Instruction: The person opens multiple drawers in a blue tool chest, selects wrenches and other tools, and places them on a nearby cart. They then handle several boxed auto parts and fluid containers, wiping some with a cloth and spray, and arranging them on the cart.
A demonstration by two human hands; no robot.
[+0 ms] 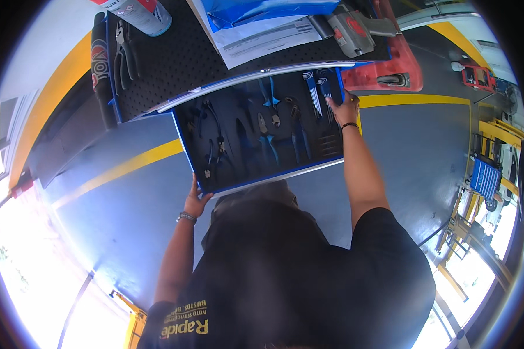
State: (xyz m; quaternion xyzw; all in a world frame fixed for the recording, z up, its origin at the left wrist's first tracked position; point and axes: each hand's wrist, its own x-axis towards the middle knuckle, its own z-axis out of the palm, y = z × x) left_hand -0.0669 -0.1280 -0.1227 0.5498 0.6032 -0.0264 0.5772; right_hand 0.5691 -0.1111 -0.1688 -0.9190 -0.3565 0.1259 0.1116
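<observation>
Workshop tool storage, seen from above. The grey floor, crossed by yellow stripes, surrounds the tool cabinet. The cabinet's tabletop wears a black perforated mat, presumably to stop loose articles sliding. Below its near edge, the shallow drawer stands out between the tabletop and the person's body, so that its contents lie exposed.

The red side tray sits to the right of the tabletop. On the mat rest printed sheets under a blue packet; the packet may serve as a weight. The grey pistol-shaped power tool lies to their right, and the spray can stands at the far left.

The right hand pinches the drawer's right wall, thumb inside and fingers outside. The left hand meets the near-left corner; its grip forms an L, thumb along the front and fingers along the side, though whether it clamps cannot be told. Holding opposite sides probably keeps the drawer level.

Inside, black-handled pliers and blue-handled pliers lie spaced apart on a dark lining, likely for quick recognition. Smallest are the hex keys, racked in two sets near the right thumb.
</observation>
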